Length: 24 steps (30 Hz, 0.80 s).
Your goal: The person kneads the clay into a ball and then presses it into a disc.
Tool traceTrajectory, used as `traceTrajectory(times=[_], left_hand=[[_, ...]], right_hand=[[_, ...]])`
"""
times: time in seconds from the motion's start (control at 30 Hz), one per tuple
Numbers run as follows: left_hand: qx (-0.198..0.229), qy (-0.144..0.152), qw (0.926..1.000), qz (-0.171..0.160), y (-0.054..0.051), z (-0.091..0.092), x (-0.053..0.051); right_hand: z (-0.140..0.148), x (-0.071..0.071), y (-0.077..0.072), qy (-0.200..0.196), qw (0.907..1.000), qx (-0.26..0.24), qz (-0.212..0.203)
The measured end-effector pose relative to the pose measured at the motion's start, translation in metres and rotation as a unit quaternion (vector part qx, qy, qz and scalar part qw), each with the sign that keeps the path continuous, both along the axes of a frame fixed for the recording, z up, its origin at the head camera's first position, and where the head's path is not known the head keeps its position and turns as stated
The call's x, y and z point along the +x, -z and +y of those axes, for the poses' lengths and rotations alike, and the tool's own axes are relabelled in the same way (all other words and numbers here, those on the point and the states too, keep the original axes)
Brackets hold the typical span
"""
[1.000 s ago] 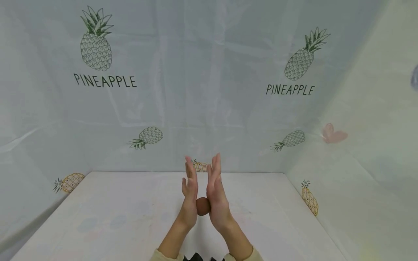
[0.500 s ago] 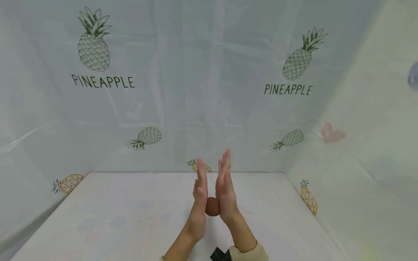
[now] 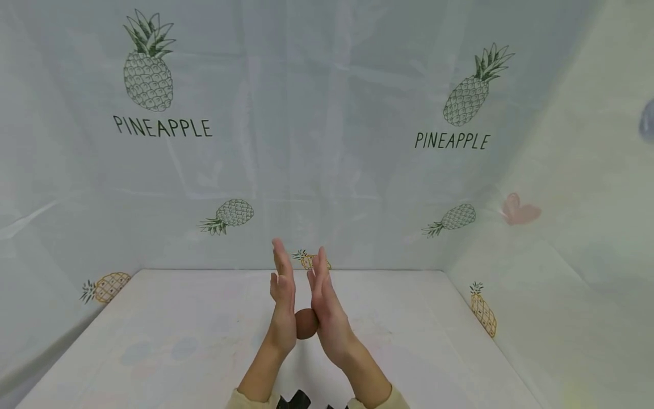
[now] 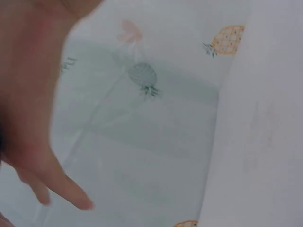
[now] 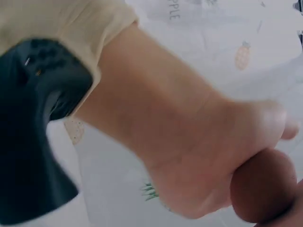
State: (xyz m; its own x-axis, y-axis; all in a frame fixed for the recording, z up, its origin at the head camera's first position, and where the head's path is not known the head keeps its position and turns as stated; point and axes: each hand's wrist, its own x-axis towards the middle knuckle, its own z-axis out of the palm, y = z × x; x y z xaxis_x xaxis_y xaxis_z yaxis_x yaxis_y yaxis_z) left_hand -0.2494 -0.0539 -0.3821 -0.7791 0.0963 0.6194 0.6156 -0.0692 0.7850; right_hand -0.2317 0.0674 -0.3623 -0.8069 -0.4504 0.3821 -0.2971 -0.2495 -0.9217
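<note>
Between my two raised palms sits a smooth brown ball [image 3: 306,324], pressed from both sides near the heels of the hands. My left hand [image 3: 284,307] touches its left side, fingers straight and pointing up and away. On the other side my right hand [image 3: 329,318] bears against it, its fingers also extended. The right wrist view shows the brown ball [image 5: 262,187] against the right palm [image 5: 203,156], with a bit of the other hand at the lower right corner. In the left wrist view only the left hand [image 4: 28,94] appears; the ball is out of sight there.
Below the hands spreads a white tabletop [image 3: 194,341] with faint marks. A pale sheet [image 3: 327,142] printed with pineapples hangs behind it and along the sides. A dark wrist-worn device [image 5: 38,127] sits by the beige right sleeve [image 5: 71,28].
Both hands and the ball shifted right, then back left past where they started. The left fingertips now reach higher than the right ones; half a second ago the right ones were higher.
</note>
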Motion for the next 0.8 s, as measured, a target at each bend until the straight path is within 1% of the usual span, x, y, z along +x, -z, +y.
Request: traceTrajectory(times=[0.1,0.2,0.3,0.4,0.5,0.6,0.7,0.8], left_hand=[[-0.012,-0.018,0.9997,-0.01,0.006,0.003,-0.005],[-0.03,-0.019,0.9993,-0.012,0.011,0.011,-0.004],[-0.044,0.001,0.999,-0.003,0.015,0.022,0.0],[-0.045,0.035,0.9984,0.001,0.015,0.033,0.008],[-0.037,0.068,0.997,-0.003,0.014,0.04,0.016],[-0.026,0.09,0.9956,-0.01,0.01,0.041,0.022],[-0.02,0.091,0.9956,0.0,0.004,0.037,0.026],[-0.015,0.077,0.9969,0.011,-0.002,0.03,0.027]], right_hand=[[0.001,0.001,-0.002,0.009,0.9994,-0.019,0.029],[0.005,0.0,-0.003,0.021,0.9978,-0.035,0.052],[0.012,-0.005,-0.002,0.039,0.9955,-0.046,0.073],[0.021,-0.012,-0.002,0.066,0.9931,-0.053,0.081],[0.028,-0.019,-0.001,0.087,0.9915,-0.059,0.077],[0.03,-0.025,0.002,0.092,0.9918,-0.062,0.064],[0.028,-0.028,0.005,0.085,0.994,-0.048,0.049],[0.021,-0.027,0.009,0.069,0.9965,-0.017,0.043]])
